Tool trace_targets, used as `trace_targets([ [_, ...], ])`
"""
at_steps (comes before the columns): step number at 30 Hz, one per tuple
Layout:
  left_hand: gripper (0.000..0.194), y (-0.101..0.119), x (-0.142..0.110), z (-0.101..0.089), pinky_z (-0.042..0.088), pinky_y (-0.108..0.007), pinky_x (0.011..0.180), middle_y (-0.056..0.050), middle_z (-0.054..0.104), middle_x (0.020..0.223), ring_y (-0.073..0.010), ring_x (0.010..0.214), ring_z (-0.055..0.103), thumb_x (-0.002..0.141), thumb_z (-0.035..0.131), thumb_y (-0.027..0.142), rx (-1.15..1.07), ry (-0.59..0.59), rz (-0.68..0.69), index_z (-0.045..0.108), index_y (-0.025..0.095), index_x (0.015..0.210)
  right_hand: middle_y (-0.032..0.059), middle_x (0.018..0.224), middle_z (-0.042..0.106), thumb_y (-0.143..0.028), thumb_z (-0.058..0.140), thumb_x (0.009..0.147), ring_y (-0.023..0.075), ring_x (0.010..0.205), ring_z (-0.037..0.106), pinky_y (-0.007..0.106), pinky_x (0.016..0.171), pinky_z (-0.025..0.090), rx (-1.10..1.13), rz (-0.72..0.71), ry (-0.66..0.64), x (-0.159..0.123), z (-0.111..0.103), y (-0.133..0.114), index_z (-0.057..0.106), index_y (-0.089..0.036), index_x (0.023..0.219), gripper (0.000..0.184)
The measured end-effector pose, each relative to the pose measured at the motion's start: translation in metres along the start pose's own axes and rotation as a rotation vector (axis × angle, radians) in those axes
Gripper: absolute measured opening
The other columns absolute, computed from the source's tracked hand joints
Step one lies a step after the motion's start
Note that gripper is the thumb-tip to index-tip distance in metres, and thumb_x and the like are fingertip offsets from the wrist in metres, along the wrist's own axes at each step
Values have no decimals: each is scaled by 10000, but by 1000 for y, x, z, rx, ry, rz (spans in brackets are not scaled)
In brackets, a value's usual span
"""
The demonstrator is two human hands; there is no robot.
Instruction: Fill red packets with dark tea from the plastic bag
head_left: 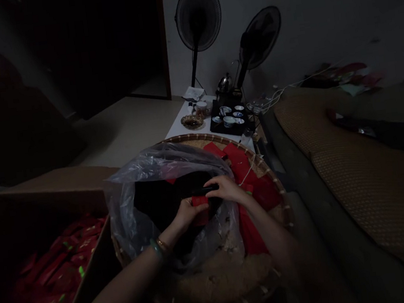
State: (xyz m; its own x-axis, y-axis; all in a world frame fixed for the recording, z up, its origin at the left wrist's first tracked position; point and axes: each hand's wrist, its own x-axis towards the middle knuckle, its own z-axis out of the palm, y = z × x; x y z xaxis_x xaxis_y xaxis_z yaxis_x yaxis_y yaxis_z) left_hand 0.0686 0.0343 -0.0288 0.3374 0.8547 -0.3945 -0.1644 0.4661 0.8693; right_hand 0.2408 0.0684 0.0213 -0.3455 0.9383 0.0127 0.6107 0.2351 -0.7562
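Note:
My left hand (188, 212) is closed on a small red packet (199, 200), its thumb lying across the lower part. Just above the packet, my right hand (226, 189) pinches a dark, slim, stick-like object (204, 189) of a kind I cannot make out in the dim light. Both hands are over an open clear plastic bag (127, 229) with a dark mass (160, 201) inside. The bag rests on a round woven bamboo tray (218, 287). Red packets or sheets (238, 159) lie along the tray's right side, with a pale string near them.
At left stands an open cardboard box (69, 180) with many red packets (63, 257) in it. Beyond the tray, a white table (177, 127) bears a black tea tray (217, 129) with cups, and a kettle. Two fans (198, 16) stand behind. A sofa (356, 177) runs along the right.

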Motion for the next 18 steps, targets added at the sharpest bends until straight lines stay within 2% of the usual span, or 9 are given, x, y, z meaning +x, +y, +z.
trace_targets([
  [4,459,-1,1,-3,453,-254,596,-77,675,722,-145,580,598,448,817,332,-3,5,-28,668,75,797,34,886,684,-253,717,626,198,815,619,287,736,442,42,22,-10,2,2,6,688,-180,910,294],
  [9,446,-3,2,-10,444,-242,579,-48,664,670,-131,551,585,427,825,315,5,20,-65,667,81,773,72,1035,649,-305,754,575,228,958,592,325,834,436,118,51,-54,2,-4,12,641,-160,1045,505],
  [11,442,-3,2,-11,440,-239,579,-39,659,661,-125,546,579,428,824,314,2,25,-58,664,83,769,75,1050,644,-312,761,566,234,976,586,332,846,432,103,44,-77,2,-5,11,635,-158,1059,532],
  [13,443,-4,2,-9,436,-239,570,-38,654,654,-124,539,574,425,824,317,16,32,-44,659,82,762,73,1045,646,-298,762,566,235,973,587,332,845,432,82,27,-84,2,-3,8,642,-160,1047,515],
  [18,435,-2,3,-1,425,-239,537,-32,636,616,-116,500,551,413,824,317,33,36,-31,649,76,730,46,948,677,-225,716,620,214,881,617,312,792,445,68,54,-38,3,5,-2,680,-171,933,320],
])
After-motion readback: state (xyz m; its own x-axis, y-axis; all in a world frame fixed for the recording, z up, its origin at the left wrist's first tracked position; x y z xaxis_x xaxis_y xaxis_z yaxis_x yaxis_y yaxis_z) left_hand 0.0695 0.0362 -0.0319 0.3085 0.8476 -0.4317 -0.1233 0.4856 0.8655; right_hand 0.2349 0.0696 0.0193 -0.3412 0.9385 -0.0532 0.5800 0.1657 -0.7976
